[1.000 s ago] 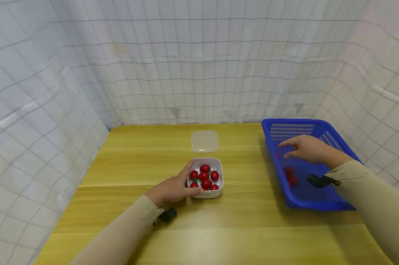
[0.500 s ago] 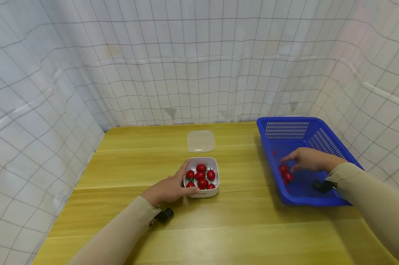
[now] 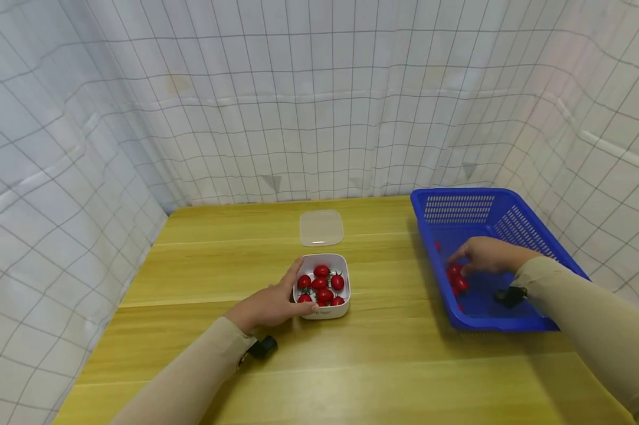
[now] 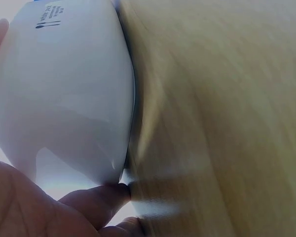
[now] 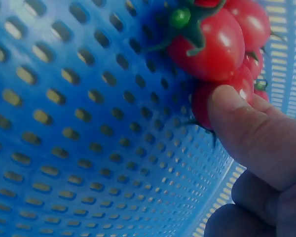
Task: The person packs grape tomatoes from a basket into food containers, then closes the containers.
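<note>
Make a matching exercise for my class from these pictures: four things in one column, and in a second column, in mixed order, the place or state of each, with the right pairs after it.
Things
1. clear lid
2. white container
3. left hand
4. right hand

Places or states
A. inside the blue basket, fingers on cherry tomatoes
B. lies flat on the table, behind the white container
C. holds the side of the white container
D. stands open, filled with red tomatoes

Pairs: 1-B, 2-D, 3-C, 4-A
</note>
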`<state>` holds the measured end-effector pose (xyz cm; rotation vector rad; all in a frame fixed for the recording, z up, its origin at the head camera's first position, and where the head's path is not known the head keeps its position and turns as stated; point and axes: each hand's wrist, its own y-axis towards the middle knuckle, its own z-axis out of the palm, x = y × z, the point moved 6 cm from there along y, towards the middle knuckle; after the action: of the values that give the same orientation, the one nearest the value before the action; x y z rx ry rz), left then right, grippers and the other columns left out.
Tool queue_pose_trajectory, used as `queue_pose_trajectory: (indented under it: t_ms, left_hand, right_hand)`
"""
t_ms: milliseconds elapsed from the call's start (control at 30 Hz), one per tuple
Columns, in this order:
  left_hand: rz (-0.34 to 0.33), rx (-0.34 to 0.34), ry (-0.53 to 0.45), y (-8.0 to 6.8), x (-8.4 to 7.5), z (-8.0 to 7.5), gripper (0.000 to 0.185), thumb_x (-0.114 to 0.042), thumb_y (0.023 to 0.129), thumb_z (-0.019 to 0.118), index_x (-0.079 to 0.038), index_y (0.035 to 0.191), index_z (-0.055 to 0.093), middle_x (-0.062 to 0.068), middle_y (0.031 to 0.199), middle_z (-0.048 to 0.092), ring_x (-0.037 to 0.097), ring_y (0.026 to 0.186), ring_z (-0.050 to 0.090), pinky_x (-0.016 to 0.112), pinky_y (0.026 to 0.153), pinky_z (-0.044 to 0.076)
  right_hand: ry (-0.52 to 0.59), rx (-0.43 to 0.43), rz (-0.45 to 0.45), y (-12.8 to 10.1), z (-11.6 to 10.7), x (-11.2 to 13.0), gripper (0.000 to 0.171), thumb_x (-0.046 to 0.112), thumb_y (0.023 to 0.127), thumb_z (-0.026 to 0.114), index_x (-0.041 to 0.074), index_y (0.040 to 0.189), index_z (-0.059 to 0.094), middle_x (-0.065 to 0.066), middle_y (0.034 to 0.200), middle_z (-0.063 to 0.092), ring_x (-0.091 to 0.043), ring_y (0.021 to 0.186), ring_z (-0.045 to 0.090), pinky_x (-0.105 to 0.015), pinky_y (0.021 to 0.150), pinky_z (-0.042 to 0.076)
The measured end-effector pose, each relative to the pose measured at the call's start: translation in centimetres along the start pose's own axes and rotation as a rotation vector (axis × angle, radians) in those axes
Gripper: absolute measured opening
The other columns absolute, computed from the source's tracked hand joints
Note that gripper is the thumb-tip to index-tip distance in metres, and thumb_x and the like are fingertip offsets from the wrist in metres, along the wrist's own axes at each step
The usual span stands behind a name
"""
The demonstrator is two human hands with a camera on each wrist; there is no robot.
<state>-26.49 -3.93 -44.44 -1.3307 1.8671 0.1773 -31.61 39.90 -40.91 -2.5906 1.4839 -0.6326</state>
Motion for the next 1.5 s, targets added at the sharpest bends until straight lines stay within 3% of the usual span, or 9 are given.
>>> queue_pose_trajectory:
  t_ms: [167, 367, 633, 933, 1233, 1500]
  left_hand:
    - [0.0, 0.002, -0.004, -0.1, -0.2, 0.0, 0.114, -0.06, 0.091, 0.073, -0.031, 0.171, -0.003, 0.019, 0.169, 0.035, 0.042, 0.146, 0.047, 0.06, 0.12, 0.038]
    - [-0.002, -0.005, 0.007, -0.2, -0.1, -0.1, 0.115, -0.061, 0.091, 0.073, -0.03, 0.171, -0.003, 0.021, 0.167, 0.038, 0.042, 0.143, 0.05, 0.06, 0.118, 0.04]
    - [-0.008, -0.005, -0.003, -0.2, -0.1, -0.1, 0.116, -0.062, 0.09, 0.074, -0.03, 0.171, -0.003, 0.021, 0.166, 0.039, 0.042, 0.141, 0.051, 0.06, 0.117, 0.041]
    - [-0.006, -0.007, 0.008, -0.3, 0.0, -0.2, 0.116, -0.063, 0.09, 0.073, -0.029, 0.171, -0.003, 0.021, 0.166, 0.039, 0.044, 0.14, 0.052, 0.061, 0.115, 0.042]
    - [0.006, -0.008, -0.01, -0.2, 0.1, -0.1, 0.115, -0.06, 0.091, 0.073, -0.028, 0.171, -0.003, 0.02, 0.169, 0.035, 0.045, 0.144, 0.048, 0.062, 0.119, 0.038]
    - [0.01, -0.016, 0.001, -0.2, 0.2, -0.1, 0.114, -0.062, 0.09, 0.073, -0.03, 0.171, -0.001, 0.016, 0.172, 0.031, 0.051, 0.15, 0.039, 0.068, 0.121, 0.031]
  right_hand:
    - [-0.003, -0.014, 0.037, -0.1, -0.2, -1.8, 0.03, 0.014, 0.088, 0.081, 0.012, 0.119, 0.08, -0.011, 0.114, 0.078, -0.023, 0.099, 0.069, -0.045, 0.085, 0.056]
    - [0.025, -0.021, 0.065, -0.4, -0.5, -3.2, 0.032, 0.019, 0.096, 0.074, 0.005, 0.125, 0.075, -0.024, 0.125, 0.073, -0.043, 0.118, 0.068, -0.061, 0.099, 0.053]
    - [-0.035, -0.046, 0.097, -0.2, -1.0, -4.3, 0.036, 0.015, 0.097, 0.073, -0.002, 0.129, 0.072, -0.03, 0.129, 0.07, -0.052, 0.125, 0.062, -0.065, 0.104, 0.049]
    - [0.031, -0.016, 0.12, 0.3, -0.1, -4.8, 0.039, 0.018, 0.1, 0.07, 0.001, 0.135, 0.07, -0.034, 0.134, 0.066, -0.054, 0.129, 0.059, -0.066, 0.105, 0.047]
    - [0.084, 0.018, 0.183, 0.2, -0.2, -4.8, 0.047, 0.021, 0.099, 0.071, -0.005, 0.138, 0.065, -0.037, 0.138, 0.061, -0.058, 0.132, 0.054, -0.068, 0.107, 0.045]
    - [0.105, 0.019, 0.201, 0.2, 0.0, -5.0, 0.048, 0.023, 0.099, 0.073, -0.004, 0.138, 0.066, -0.035, 0.137, 0.062, -0.057, 0.133, 0.054, -0.068, 0.107, 0.045]
